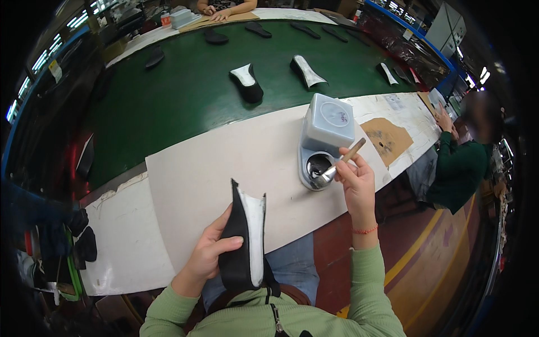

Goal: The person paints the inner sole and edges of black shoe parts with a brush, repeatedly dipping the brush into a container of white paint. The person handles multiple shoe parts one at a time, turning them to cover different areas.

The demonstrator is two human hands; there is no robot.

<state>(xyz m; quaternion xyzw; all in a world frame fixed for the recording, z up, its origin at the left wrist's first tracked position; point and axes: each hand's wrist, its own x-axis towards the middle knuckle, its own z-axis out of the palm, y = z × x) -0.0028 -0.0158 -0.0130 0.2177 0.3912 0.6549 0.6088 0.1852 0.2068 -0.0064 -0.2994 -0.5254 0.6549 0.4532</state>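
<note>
Seen from above at a factory workstation: left hand [209, 251] wrapped around a black shoe piece [242, 236] with a white-coated inner face, held upright just above the lap, thumb across its dark side. Right hand [355, 181] closed on a wooden-handled brush [340, 164], its bristle end dipped at the round opening of a pale blue glue dispenser [325, 135] standing on the white tabletop [202, 174] directly ahead of that hand. Beyond both hands, a green conveyor belt [179, 95] carrying more shoe pieces, two with white faces [246, 82] [307, 71] nearest, darker ones farther off. To the right of the right hand, a brown cardboard patch [387, 138] on the tabletop and a seated co-worker in a dark green sleeve [457, 163]. Far across the belt, another person's hands [216, 12] resting at the edge.
</note>
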